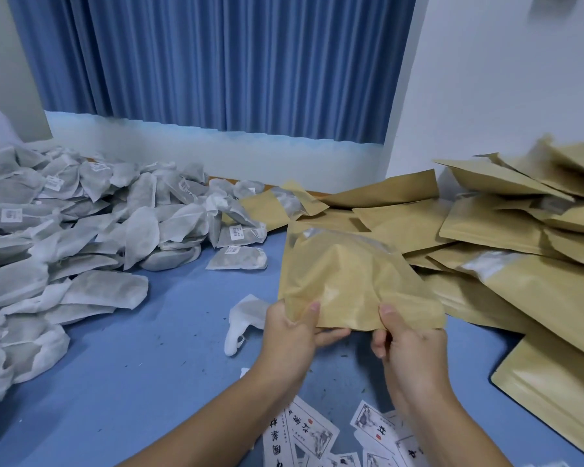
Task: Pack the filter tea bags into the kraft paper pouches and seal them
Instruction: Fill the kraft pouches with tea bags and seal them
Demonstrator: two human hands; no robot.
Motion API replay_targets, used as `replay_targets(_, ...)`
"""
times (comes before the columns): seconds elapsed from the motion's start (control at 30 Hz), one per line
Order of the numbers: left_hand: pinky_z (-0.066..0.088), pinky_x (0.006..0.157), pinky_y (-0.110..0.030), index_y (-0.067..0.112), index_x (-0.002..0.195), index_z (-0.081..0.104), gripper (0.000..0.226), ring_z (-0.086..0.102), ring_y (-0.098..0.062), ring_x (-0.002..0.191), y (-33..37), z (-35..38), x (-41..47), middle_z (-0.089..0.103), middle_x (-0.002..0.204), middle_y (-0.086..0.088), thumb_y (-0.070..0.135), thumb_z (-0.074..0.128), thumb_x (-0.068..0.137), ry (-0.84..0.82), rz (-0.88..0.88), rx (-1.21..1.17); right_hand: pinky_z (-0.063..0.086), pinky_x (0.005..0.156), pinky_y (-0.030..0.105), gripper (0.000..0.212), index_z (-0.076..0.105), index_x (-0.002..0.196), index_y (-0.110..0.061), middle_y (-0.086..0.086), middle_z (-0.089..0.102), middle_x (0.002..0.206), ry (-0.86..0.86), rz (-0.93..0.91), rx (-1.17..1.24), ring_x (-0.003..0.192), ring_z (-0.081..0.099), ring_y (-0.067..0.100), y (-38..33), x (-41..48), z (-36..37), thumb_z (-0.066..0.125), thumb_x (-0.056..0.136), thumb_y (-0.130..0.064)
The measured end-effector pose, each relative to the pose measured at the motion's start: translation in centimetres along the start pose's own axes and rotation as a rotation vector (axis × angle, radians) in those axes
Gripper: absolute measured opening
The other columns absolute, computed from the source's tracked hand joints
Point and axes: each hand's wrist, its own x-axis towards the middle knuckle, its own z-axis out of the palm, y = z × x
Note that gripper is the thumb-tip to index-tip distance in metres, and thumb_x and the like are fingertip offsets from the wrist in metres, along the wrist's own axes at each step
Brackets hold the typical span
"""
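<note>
Broadly, a pleated blue curtain fills the back, hanging beyond the far edge of the bench, whose top is blue and flecked with dark crumbs. A white wall stands past the far right corner. Along the left edge, running from the far side almost to the near one, lies a deep heap of filter tea bags, grey-white and plump, several with small paper tags. One tea bag lies apart at the heap's right fringe, near the bench's middle. Over the right side a loose pile of kraft paper pouches spreads from the far edge toward the near right corner, flat and overlapping, some showing a clear strip.

Between the two heaps, toward the near edge, one pouch is held up off the bench, its creased body slightly puffed and its clear-strip end pointing away. Whether anything is inside cannot be told. The left hand grips the pouch's near left corner, thumb on top and fingers curled beneath. The right hand pinches the near edge just beside it, thumb on top, fingers folded under. At the near edge, beneath the forearms, printed labels lie scattered. Just left of the left hand a limp white filter bag rests on the bench.
</note>
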Motion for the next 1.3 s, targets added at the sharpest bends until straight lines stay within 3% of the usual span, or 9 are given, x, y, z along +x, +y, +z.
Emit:
replay_targets(0.1,0.061,0.071,-0.030,-0.003,0.118,0.062,0.022,0.076,-0.035,0.084,0.8,0.9,0.3,0.073,0.110,-0.020,0.009,0.049,0.105,-0.060,0.093,0.092,0.040,0.049,0.033,0.021,0.065,0.076,-0.010,0.007,0.058,0.057,0.038,-0.082,0.019,0.042,0.047,0.017,-1.5,0.0,0.1,0.061,0.096,-0.006)
replay_targets(0.27,0.057,0.094,-0.043,0.012,0.111,0.069,0.020,0.070,-0.029,0.108,2.9,4.5,1.5,0.075,0.110,-0.012,0.007,0.051,0.103,-0.184,0.232,0.187,0.050,0.052,0.024,0.020,0.075,0.097,-0.028,0.000,0.075,0.107,-0.058,-0.120,0.173,0.081,0.069,0.016,-5.6,0.8,-0.8,0.062,0.097,-0.013)
replay_targets(0.53,0.059,0.090,-0.040,0.005,0.115,0.064,0.020,0.068,-0.034,0.111,5.4,16.8,7.2,0.068,0.120,-0.021,0.006,0.047,0.105,-0.402,0.251,0.127,0.052,0.053,0.027,0.019,0.068,0.113,-0.009,0.002,0.076,0.096,0.139,-0.305,0.239,0.071,0.069,0.017,-12.5,7.0,-4.8,0.065,0.097,-0.018)
replay_targets(0.7,0.052,0.060,-0.028,0.007,0.111,0.060,0.012,0.063,-0.017,0.065,5.5,24.6,11.7,0.066,0.089,-0.011,0.009,0.051,0.103,-0.489,0.066,0.226,0.035,0.039,0.022,0.014,0.062,0.091,-0.010,0.001,0.062,0.059,0.346,-0.254,0.195,0.044,0.048,0.011,-15.6,12.3,-7.9,0.066,0.097,-0.022)
replay_targets(0.83,0.046,0.048,-0.021,0.005,0.103,0.057,0.005,0.053,-0.008,0.046,4.3,28.5,13.5,0.062,0.065,-0.006,0.004,0.060,0.098,-0.380,-0.129,0.191,0.035,0.041,0.019,0.009,0.060,0.092,-0.002,0.006,0.057,0.063,0.397,-0.180,0.309,0.043,0.045,0.008,-16.4,15.1,-9.6,0.063,0.097,-0.009)
replay_targets(1.0,0.056,0.095,-0.031,-0.001,0.149,0.032,0.061,0.067,-0.027,0.108,3.0,30.0,14.4,0.059,0.123,-0.023,-0.013,0.057,0.094,-0.415,-0.230,-0.364,0.059,0.075,0.024,0.007,0.060,0.095,0.009,0.016,0.071,0.093,0.283,-0.147,0.705,0.084,0.073,0.018,-18.2,17.4,-10.2,0.063,0.090,0.012)
replay_targets(1.1,0.053,0.101,-0.029,0.003,0.142,0.048,0.047,0.066,-0.023,0.111,1.9,28.2,14.1,0.064,0.120,-0.017,-0.004,0.058,0.096,-0.361,0.013,-0.058,0.054,0.092,0.025,0.015,0.055,0.089,0.005,0.013,0.062,0.092,0.174,-0.137,0.695,0.095,0.064,0.018,-17.8,18.2,-9.0,0.055,0.090,0.020)
replay_targets(1.17,0.057,0.089,-0.026,-0.001,0.116,0.065,0.023,0.071,-0.025,0.103,1.0,25.7,13.4,0.071,0.105,-0.018,-0.006,0.052,0.097,-0.277,0.221,0.174,0.051,0.089,0.020,0.026,0.056,0.106,0.000,0.011,0.057,0.097,0.100,-0.147,0.551,0.099,0.060,0.016,-16.2,18.1,-7.5,0.044,0.094,0.020)
replay_targets(1.3,0.054,0.081,-0.020,0.015,0.096,0.073,0.027,0.071,-0.010,0.089,-0.6,16.6,12.7,0.074,0.086,0.008,0.002,0.050,0.094,-0.134,0.474,0.694,0.050,0.097,0.021,0.038,0.054,0.135,-0.003,0.008,0.065,0.127,-0.069,-0.212,0.078,0.117,0.064,0.010,-11.2,16.3,-4.5,0.045,0.100,0.009)
